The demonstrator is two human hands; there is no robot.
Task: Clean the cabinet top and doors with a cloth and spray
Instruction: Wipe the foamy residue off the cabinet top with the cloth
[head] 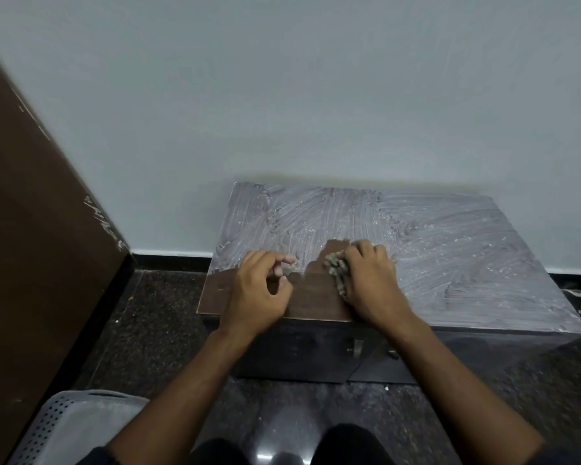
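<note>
Cabinet top (450,250) is smeared whitish-grey, with a bare brown patch at its near-left. Right hand (369,280) clutches a bunched cloth (336,266); left hand (259,290) rests there, grip loosely curled, holding nothing.

White smeared film covers the cabinet top (450,250), cloth (336,266) on it.
</note>
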